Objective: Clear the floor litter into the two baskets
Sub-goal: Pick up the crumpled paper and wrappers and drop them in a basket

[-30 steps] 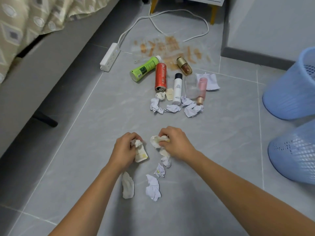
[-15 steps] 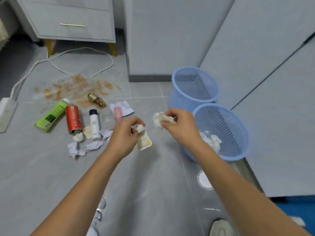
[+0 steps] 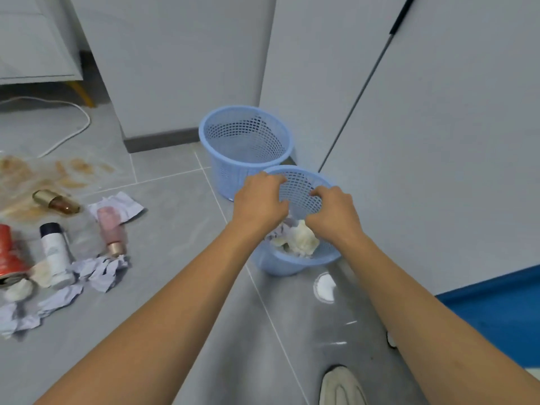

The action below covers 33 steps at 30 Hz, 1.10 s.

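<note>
Both hands over the nearer basket, right of centre.

The left hand (image 3: pixel 258 200) and right hand (image 3: pixel 333 213) hover above the near basket (image 3: pixel 295 263), fingers loosely curled and holding nothing; crumpled paper (image 3: pixel 301 239) lies inside. The far basket (image 3: pixel 245 138) stands just behind. Bottles (image 3: pixel 55 252) and paper scraps (image 3: pixel 99 270) remain on the floor at left.

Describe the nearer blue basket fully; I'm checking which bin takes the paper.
The nearer basket is light blue plastic, round, with mesh walls and a solid rim. It stands upright on the grey floor, close in front of the farther basket; contact is unclear. Crumpled white paper lies inside. The left hand and right hand hover over its opening, fingers loosely curled.
</note>
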Tool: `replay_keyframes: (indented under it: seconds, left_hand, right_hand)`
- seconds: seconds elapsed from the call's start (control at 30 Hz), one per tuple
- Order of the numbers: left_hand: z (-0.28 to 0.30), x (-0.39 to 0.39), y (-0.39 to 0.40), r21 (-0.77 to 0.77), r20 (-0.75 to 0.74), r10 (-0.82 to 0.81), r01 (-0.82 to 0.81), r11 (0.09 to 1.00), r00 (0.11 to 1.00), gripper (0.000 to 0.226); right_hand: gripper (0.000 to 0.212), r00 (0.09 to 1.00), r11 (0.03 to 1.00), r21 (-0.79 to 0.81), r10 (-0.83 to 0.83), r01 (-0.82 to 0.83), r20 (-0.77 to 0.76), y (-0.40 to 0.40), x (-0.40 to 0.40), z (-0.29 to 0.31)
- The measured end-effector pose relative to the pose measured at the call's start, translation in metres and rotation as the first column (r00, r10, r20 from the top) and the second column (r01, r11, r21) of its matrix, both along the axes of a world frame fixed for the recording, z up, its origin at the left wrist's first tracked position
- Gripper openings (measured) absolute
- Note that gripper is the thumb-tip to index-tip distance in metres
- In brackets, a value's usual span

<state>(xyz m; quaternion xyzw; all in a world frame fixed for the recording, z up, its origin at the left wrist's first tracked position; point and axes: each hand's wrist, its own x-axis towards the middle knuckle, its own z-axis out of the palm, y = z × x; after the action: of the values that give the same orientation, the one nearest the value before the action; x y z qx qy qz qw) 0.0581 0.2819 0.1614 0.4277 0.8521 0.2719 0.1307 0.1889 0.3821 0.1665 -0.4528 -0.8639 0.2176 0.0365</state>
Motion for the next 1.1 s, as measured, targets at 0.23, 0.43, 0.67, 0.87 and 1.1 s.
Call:
replay_keyframes:
  seconds: [0.23,0.43,0.67,0.87,1.1]
  left_hand:
    - [-0.040,-0.018,-0.141,0.142,-0.057,0.202,-0.192,0.971,0.978,0.033]
    - [-0.120,-0.036,-0.334,0.007,0.031,0.515,-0.515,0.857,0.857,0.027]
    - [-0.172,0.019,-0.484,-0.150,0.065,0.714,-0.701,0.697,0.697,0.019]
    - [-0.184,0.094,-0.548,-0.217,0.040,0.699,-0.677,0.704,0.714,0.046]
    - [-0.188,0.138,-0.538,-0.308,0.044,0.582,-0.543,0.781,0.812,0.094]
  right_hand:
    - [0.023,0.910,0.956,0.257,0.226,-0.139,-0.348,-0.081,-0.050,-0.026]
    - [0.027,0.722,0.796,0.280,0.605,-0.537,-0.335,-0.224,-0.096,-0.081]
    - [0.046,0.431,0.421,-0.100,0.894,-0.902,-0.123,-0.345,-0.075,-0.164]
    - [0.072,0.324,0.318,-0.118,0.945,-0.941,-0.041,-0.385,-0.072,-0.191]
    - [0.038,0.182,0.184,-0.075,0.983,-0.980,0.022,-0.389,-0.084,-0.208]
